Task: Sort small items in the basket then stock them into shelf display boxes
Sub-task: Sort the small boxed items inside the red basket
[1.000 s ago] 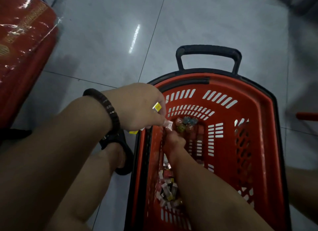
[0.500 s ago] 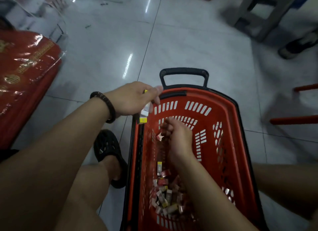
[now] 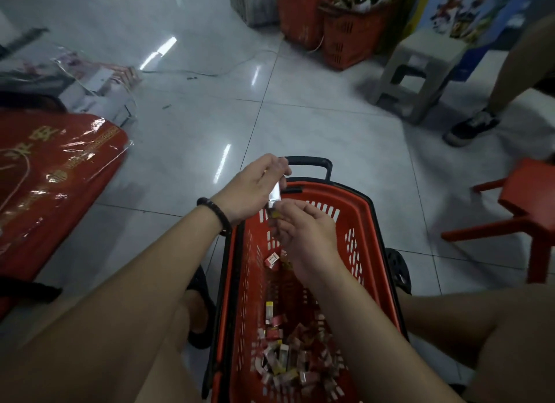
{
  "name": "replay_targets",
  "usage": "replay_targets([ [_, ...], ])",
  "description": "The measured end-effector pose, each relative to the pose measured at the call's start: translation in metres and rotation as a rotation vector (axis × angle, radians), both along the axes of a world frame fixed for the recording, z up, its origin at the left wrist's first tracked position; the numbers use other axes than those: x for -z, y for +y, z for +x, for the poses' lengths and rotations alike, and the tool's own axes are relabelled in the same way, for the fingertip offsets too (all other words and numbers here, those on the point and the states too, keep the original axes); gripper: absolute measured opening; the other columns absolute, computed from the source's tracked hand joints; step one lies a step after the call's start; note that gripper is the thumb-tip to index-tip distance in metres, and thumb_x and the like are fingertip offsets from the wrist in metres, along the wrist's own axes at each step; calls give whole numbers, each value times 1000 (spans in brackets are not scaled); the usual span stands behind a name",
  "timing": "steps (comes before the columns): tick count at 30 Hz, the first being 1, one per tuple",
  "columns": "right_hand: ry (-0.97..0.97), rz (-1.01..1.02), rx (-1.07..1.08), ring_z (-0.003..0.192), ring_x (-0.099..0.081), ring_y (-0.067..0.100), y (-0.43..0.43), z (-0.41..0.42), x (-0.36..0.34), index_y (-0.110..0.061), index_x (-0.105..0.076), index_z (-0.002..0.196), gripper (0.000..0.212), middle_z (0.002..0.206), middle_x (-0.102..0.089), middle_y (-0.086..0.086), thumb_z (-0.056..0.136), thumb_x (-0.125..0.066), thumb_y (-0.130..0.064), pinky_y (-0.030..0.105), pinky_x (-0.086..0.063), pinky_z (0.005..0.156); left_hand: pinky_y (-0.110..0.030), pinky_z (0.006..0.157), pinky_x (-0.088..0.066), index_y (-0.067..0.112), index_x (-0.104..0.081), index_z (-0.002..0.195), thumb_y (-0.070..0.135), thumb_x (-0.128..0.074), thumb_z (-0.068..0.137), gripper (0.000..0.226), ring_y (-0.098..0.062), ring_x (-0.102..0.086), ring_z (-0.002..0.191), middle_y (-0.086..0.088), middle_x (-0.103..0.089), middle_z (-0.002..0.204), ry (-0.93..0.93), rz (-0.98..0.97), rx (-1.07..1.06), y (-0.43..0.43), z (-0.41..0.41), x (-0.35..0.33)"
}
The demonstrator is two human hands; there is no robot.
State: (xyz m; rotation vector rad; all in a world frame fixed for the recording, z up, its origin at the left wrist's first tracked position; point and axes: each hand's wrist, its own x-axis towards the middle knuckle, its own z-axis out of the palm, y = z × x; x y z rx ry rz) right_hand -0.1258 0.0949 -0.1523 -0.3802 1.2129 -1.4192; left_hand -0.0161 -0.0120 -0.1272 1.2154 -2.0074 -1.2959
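Small items [image 3: 288, 363], little red, white and yellow-ended boxes, lie heaped at the near end of the red basket [image 3: 371, 222], which stands on the tiled floor [image 3: 300, 126] between the person's legs. Half a second back the right hand [image 3: 309, 231] was down inside the basket; now it is up over the far end, meeting the left hand [image 3: 249, 189], which has risen too. The left fingers pinch a slim silvery packet [image 3: 275, 196] above the far rim. The right fingers, curled, reach its yellow lower end; whether they grip it I cannot tell.
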Motion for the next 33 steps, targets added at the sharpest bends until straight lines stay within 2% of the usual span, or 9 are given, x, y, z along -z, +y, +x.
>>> replay_targets([
  [4,-54,-8,72,86,-71,31,6,-8,0,1,-74,106,15,96,-75,21,93,-79,-6,33,-60,76,-39,83,-55,34,-54,125,62,-29,108,42,-18,-66,95,1,-67,111,-46,103,-21,13,-3,3],
  [6,-31,5,102,88,-73,33,7,-12,1,0,-74,105,15,101,-77,23,93,-79,-6,33,-62,77,-50,94,-59,34,-54,129,60,-41,106,37,-24,-69,105,-3,-68,114,1,187,-46,17,-4,6],
  [12,208,1,62,90,-80,31,4,-34,1,-5,-79,99,8,94,-81,14,92,-81,-7,38,-66,81,-55,97,-60,25,-67,133,15,-69,101,34,-30,-71,116,-9,-75,121,315,383,-164,25,-15,13],
  [17,579,61,-280,86,-79,24,-8,-88,-2,-13,-81,101,8,89,-81,6,95,-76,-12,38,-66,78,-42,73,-65,19,-68,126,1,-75,93,37,-31,-73,109,-11,-73,122,418,595,-316,18,-43,30],
  [22,1423,53,-763,95,-70,7,-21,-152,4,-24,-81,106,14,103,-76,-10,99,-70,-28,28,-57,83,-50,77,-66,34,-73,108,1,-70,95,36,-28,-74,98,-11,-74,112,271,716,-433,26,-81,115],
  [24,1564,39,-879,99,-69,9,-22,-169,17,-24,-79,110,17,109,-76,-9,100,-66,-27,24,-54,82,-38,62,-63,37,-74,107,8,-68,99,30,-21,-73,85,-7,-77,102,211,791,-472,38,-95,160],
  [26,1597,1,-949,99,-68,6,-27,-179,32,-24,-78,112,18,112,-76,-9,100,-65,-28,14,-46,77,-32,60,-59,35,-72,115,19,-71,98,23,-20,-73,87,-4,-77,106,153,804,-515,48,-107,205],
  [29,1486,-40,-943,86,-62,-8,-39,-182,46,-27,-78,109,15,104,-73,-17,101,-67,-32,3,-38,68,-38,91,-60,16,-64,137,24,-78,90,50,-26,-71,110,-11,-72,128,19,794,-537,56,-121,267],
  [33,1413,-36,-845,89,-59,-5,-44,-187,54,-27,-78,111,17,106,-71,-19,103,-65,-34,1,-39,73,-40,101,-54,2,-73,116,24,-67,100,28,-34,-69,115,-19,-74,118,-79,790,-587,63,-144,309],
])
